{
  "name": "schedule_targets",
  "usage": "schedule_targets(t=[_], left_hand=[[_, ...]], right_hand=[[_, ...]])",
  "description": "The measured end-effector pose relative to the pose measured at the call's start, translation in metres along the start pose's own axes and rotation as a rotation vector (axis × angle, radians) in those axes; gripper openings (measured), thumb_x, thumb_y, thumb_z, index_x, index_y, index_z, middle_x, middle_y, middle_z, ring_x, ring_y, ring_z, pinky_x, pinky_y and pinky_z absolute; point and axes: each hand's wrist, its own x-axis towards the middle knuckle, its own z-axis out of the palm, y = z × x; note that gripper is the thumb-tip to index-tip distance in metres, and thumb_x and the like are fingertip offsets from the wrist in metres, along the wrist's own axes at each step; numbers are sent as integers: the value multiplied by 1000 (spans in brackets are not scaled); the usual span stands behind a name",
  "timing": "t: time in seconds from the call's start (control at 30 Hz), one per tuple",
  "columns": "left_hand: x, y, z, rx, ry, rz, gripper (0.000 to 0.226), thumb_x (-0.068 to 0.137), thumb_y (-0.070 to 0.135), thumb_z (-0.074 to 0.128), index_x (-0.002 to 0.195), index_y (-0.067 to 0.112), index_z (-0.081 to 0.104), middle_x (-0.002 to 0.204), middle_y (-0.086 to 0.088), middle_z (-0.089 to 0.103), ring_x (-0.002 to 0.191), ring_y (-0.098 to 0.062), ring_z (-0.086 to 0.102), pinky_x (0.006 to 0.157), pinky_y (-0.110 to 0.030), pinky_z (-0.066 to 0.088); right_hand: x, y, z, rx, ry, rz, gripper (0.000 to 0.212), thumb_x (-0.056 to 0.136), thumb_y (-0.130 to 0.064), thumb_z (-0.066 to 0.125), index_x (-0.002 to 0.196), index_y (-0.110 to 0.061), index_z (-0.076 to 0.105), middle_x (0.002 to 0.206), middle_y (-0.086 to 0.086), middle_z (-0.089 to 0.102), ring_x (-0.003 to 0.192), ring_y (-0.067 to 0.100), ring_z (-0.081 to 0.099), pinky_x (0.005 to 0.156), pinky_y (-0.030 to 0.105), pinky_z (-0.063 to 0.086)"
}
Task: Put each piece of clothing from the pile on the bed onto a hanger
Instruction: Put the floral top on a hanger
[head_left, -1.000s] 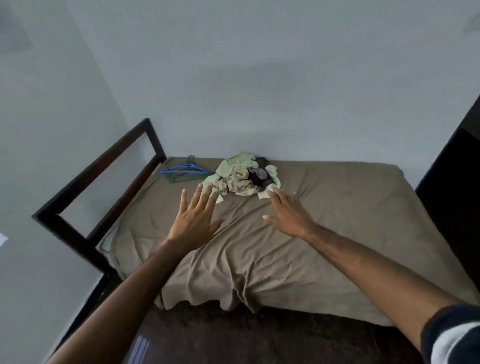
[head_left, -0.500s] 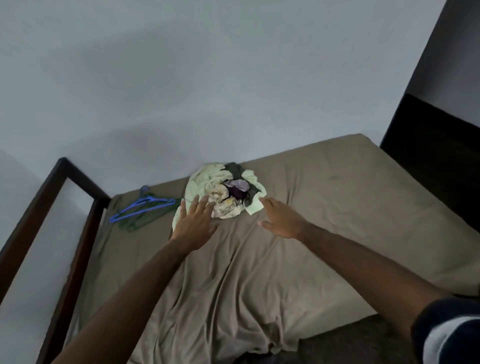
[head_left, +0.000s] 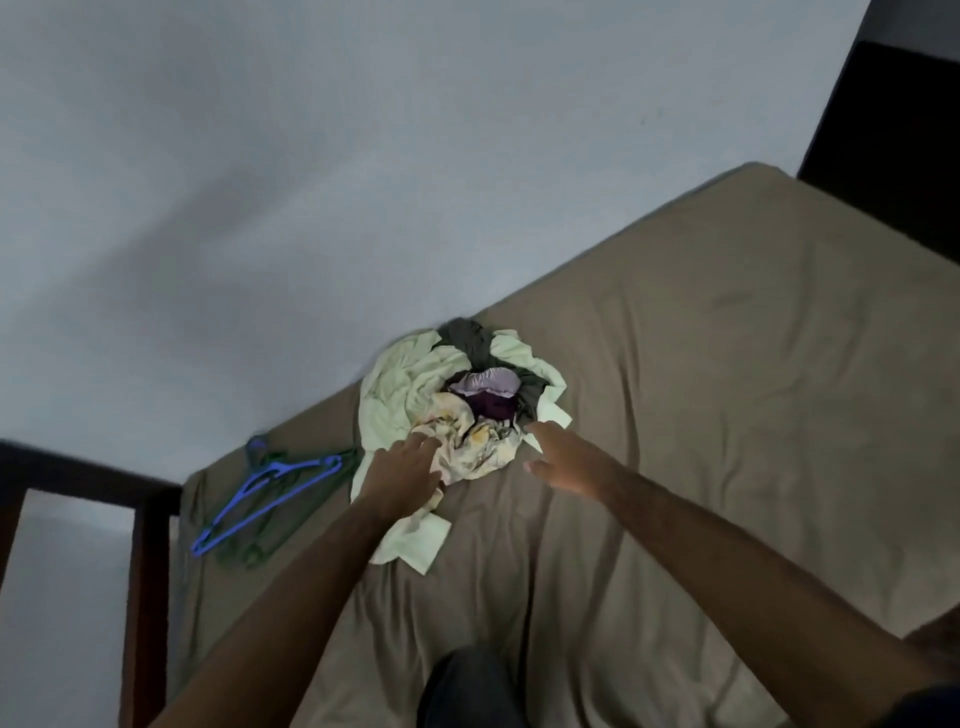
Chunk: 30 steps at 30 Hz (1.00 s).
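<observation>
Brown bed (head_left: 727, 415) | clothes pile (head_left: 457, 410) frame centre | left hand (head_left: 402, 475) flat on pile, fingers spread | right hand (head_left: 566, 460) spread, beside pile | hangers (head_left: 265, 501) lower left

Dim, flat light; soft motion blur; wide-angle tilt.

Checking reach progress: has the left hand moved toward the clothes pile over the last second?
Yes. The left hand advanced onto the clothes pile, now touching the cream garment.
</observation>
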Motion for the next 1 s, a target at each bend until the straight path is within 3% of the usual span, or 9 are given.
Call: schedule_targets(t=[0.2, 0.37, 0.5, 0.6, 0.7, 0.8, 0.87, 0.93, 1.0], left_hand=[[121, -12, 89, -196, -139, -58, 53, 98, 50, 50, 139, 17, 41, 138, -7, 51, 124, -30, 55, 99, -44, 43], [195, -25, 161, -286, -5, -132, 59, 91, 54, 58, 132, 13, 47, 137, -9, 49, 125, -34, 50, 97, -49, 44], [217, -40, 182, -306, 194, 118, 28, 94, 41, 59, 100, 14, 58, 106, -5, 59, 106, -34, 56, 84, -50, 47], [207, -32, 153, -602, 340, 421, 25, 98, 39, 51, 80, 26, 41, 79, 8, 44, 75, -23, 53, 65, -41, 44], [189, -16, 104, -782, 443, 612, 32, 100, 29, 53, 76, 24, 33, 70, 12, 37, 64, -11, 39, 59, -33, 34], [181, -5, 60, -1179, 330, 604, 24, 102, 24, 50, 81, 15, 53, 74, 7, 54, 70, -9, 52, 66, -29, 42], [187, 3, 41, -1341, 145, 641, 25, 104, 28, 46, 111, 10, 62, 104, -5, 66, 100, -15, 63, 88, -32, 50], [196, 18, 32, -1370, -82, 665, 36, 103, 32, 51, 134, 14, 52, 131, 0, 59, 125, -12, 54, 103, -26, 43], [194, 46, 28, -1340, -371, 634, 59, 96, 43, 60, 145, 17, 41, 138, 10, 54, 129, 1, 49, 104, -20, 40]], right_hand=[[88, 43, 75, 154, 94, 69, 54, 100, -19, 55, 148, -3, 36, 145, 17, 44, 136, 30, 42, 106, 32, 31], [151, 64, 144, 309, 131, 170, 58, 98, -18, 60, 149, -4, 37, 147, 19, 45, 138, 31, 41, 109, 30, 29], [178, 63, 174, 373, 212, 174, 75, 86, -6, 67, 153, -11, 34, 142, 18, 43, 135, 30, 41, 104, 19, 28], [183, 51, 169, 418, 310, 102, 86, 74, -17, 80, 150, -12, 40, 144, 13, 42, 135, 29, 43, 112, 38, 37], [170, 34, 153, 638, 398, 78, 60, 69, -24, 81, 123, -11, 58, 119, 8, 61, 111, 21, 58, 94, 48, 50], [132, 16, 117, 954, 429, 140, 40, 78, -12, 83, 113, -10, 64, 99, -7, 75, 93, 6, 67, 84, 27, 54], [103, 15, 86, 1081, 510, 158, 28, 79, -24, 83, 104, -16, 72, 93, -8, 77, 85, 7, 71, 77, 24, 55], [77, 24, 56, 1268, 629, 169, 44, 75, -50, 79, 108, -21, 75, 103, 3, 77, 93, 18, 73, 80, 32, 58], [53, 46, 29, 1502, 648, 156, 68, 84, -62, 64, 131, -14, 64, 126, 15, 68, 118, 30, 65, 95, 41, 54]])
